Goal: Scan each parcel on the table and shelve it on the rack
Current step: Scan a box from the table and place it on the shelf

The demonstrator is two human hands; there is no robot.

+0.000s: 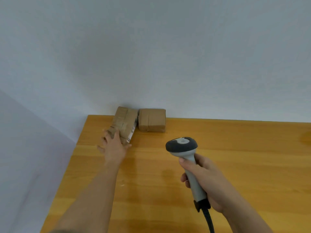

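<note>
I observe the left hand (113, 147) stretched forward on a straight, bare forearm toward the 10 o'clock area of the counter (218, 165). Its fingers are spread and laid over the near end of the left parcel (125, 125), thumb reaching under the near corner; the hand is blurred, so I cannot tell whether it grips the parcel or only rests on it.

The right hand (203, 180) sits at about 5 o'clock, fingers and thumb wrapped firmly round the handle of the scanner (186, 158). The scanner's long axis runs from 5 o'clock up to 11 o'clock, its head pointing away from me toward the parcels.

The left parcel is an oblong cardboard box, wrapped in glossy brown tape, with a white label strip down its right edge. Its long axis runs from 7 o'clock to 1 o'clock, the far end against the wall (151, 56). The right parcel (152, 120) is a squarer taped cardboard block, just beside the first at 12 o'clock, also against the wall, lying flat.

The scanner has a dark grey rounded head, a light grey smooth plastic handle and a black cable (209, 221) leaving its base. The counter is glossy, yellow-toned wood with visible grain.
</note>
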